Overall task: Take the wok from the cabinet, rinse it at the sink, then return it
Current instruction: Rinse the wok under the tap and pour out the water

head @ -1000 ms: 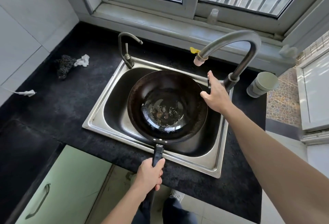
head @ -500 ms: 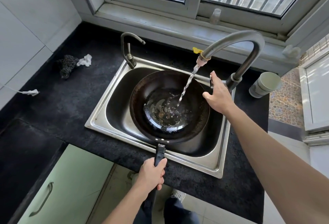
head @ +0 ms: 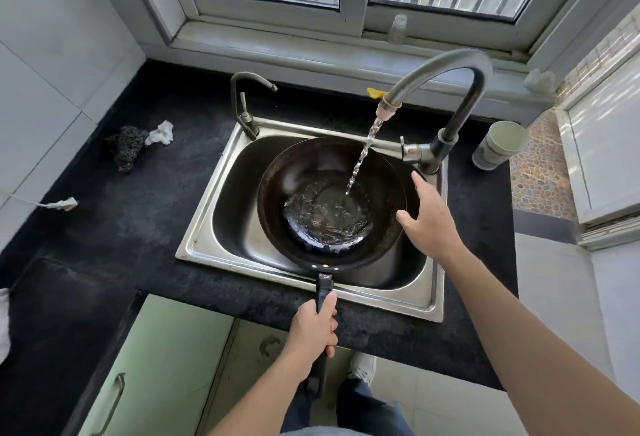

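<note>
dark steel wok [head: 330, 203] sits in the sink [head: 207, 227] under your tap [head: 446, 82], water pooling in its bowl. your left hand [head: 313, 328] is wrapped around the wok handle; your right hand [head: 427, 221] hovers spread wide just beside the rim. the paper cup [head: 500, 146] carries green print, probably lettering, too small to read.

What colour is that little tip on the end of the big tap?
Pale pink, the tip water pours from; the head view shows it best.
</note>
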Demonstrator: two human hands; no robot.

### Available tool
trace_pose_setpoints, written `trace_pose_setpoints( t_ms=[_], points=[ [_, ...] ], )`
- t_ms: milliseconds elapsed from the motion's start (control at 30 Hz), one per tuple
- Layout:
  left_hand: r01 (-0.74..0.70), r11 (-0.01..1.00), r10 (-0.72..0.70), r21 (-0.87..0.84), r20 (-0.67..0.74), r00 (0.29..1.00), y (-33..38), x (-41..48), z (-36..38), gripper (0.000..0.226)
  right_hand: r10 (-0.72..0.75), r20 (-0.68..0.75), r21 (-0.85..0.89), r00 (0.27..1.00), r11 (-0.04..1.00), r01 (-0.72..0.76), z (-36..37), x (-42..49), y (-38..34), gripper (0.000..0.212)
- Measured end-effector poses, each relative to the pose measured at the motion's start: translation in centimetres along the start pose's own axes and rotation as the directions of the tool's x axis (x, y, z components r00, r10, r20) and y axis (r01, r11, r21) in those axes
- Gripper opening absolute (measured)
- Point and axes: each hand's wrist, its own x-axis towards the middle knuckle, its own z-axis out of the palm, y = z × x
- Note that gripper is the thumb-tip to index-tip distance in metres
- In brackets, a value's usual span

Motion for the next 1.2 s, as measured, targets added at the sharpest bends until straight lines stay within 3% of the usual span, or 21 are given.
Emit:
trace_pose_setpoints(
  t_ms=[267, 400, 467, 533, 667, 733, 900, 967, 1000, 1067, 1200],
  points=[
    [0.001, 0.998, 0.002, -0.067, 0.045, 0.999, 0.0, 0.1, -0.4, 0.036, 0.178, -0.011, 0.135, 0.984, 0.975, -0.175, 6.0, -10.5, -1.9, 0.067],
    [0.018, 0.994, -0.005, -0.11, 0.119, 0.993, 0.1, 0.2, -0.8, 0.031, 0.255, -0.027, 0.244, 0.967, 0.939, -0.241, 9.5, -15.7, -3.5, 0.037],
    [0.005, 0.999, 0.0, -0.048, 0.114, 0.993, 0.0, 0.4, -1.1, 0.032, 0.347, -0.003, 0.343, 0.938, 0.882, -0.325, 10.7, -17.6, -4.8, 0.015],
    [-0.023, 0.999, 0.02, 0.025, 0.112, 0.993, 0.0, 0.7, -1.5, 0.034, 0.425, 0.071, 0.372, 0.902, 0.828, -0.419, 12.3, -18.9, -5.3, 0.009],
    [0.033, 0.983, 0.007, -0.18, 0.217, 0.976, 0.1, 0.4, -1.5, 0.029, 0.542, 0.336, 0.407, 0.77, 0.654, -0.638, 13.8, -19.9, -5.4, 0.016],
    [0.036, 0.984, 0.006, -0.172, 0.235, 0.972, 0.0, 0.5, -1.6, 0.024, 0.523, 0.471, 0.471, 0.71, 0.532, -0.704, 14.3, -20.1, -5.7, 0.029],
    [0.038, 0.993, -0.004, -0.112, 0.292, 0.956, 0.1, 0.8, -1.7, 0.023, 0.485, 0.543, 0.644, 0.686, 0.284, -0.711, 14.7, -19.5, -7.3, 0.029],
    [0.03, 0.997, -0.004, -0.074, 0.331, 0.944, 0.1, 1.0, -1.8, 0.022, 0.534, 0.527, 0.614, 0.661, 0.298, -0.731, 14.9, -19.0, -8.3, 0.017],
    [0.027, 0.998, -0.007, -0.053, 0.346, 0.938, 0.1, 1.2, -1.9, 0.023, 0.555, 0.503, 0.574, 0.662, 0.358, -0.737, 15.2, -18.7, -8.3, 0.014],
    [0.033, 0.999, -0.029, -0.005, 0.372, 0.928, 0.3, 1.6, -2.3, 0.025, 0.574, 0.412, 0.556, 0.708, 0.457, -0.694, 15.9, -18.5, -8.3, 0.015],
    [0.091, 0.995, -0.096, 0.032, 0.44, 0.893, 1.2, 1.7, -3.0, 0.029, 0.56, 0.269, 0.593, 0.784, 0.545, -0.593, 16.9, -18.8, -7.6, 0.027]
  ],
)
